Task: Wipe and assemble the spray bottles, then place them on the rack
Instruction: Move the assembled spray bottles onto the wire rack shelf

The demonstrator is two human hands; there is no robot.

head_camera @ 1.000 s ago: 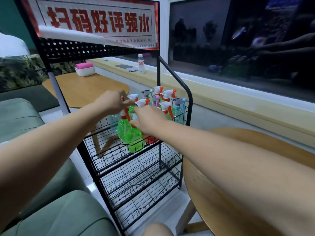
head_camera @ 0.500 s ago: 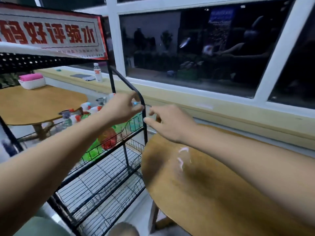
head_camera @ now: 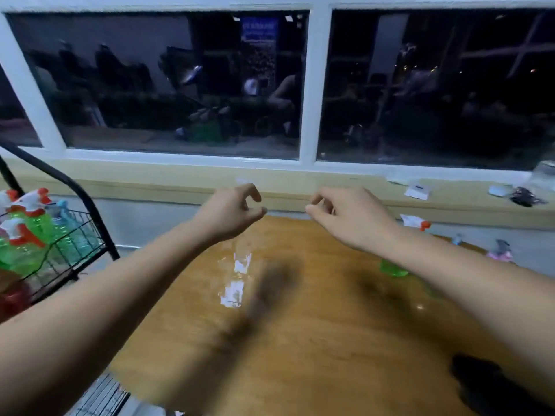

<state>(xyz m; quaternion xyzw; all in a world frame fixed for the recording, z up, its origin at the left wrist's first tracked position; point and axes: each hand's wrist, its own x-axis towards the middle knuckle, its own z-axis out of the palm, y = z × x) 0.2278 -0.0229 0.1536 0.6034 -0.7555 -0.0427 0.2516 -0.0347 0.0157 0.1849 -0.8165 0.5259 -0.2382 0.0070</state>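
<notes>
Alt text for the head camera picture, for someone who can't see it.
An empty left hand and right hand hover over a wooden table below a dark window. A wire rack of spray bottles stands at left; a green bottle sits by the right forearm.

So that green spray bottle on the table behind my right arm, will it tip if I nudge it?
Probably light: the green bottle looks like see-through plastic. It seems to stand upright on the glossy table, so a nudge up high may tip it; low down, it may just slide.

L hand (head_camera: 231,213) & R hand (head_camera: 351,219) bare, both forearms (head_camera: 120,292) bare too.
</notes>
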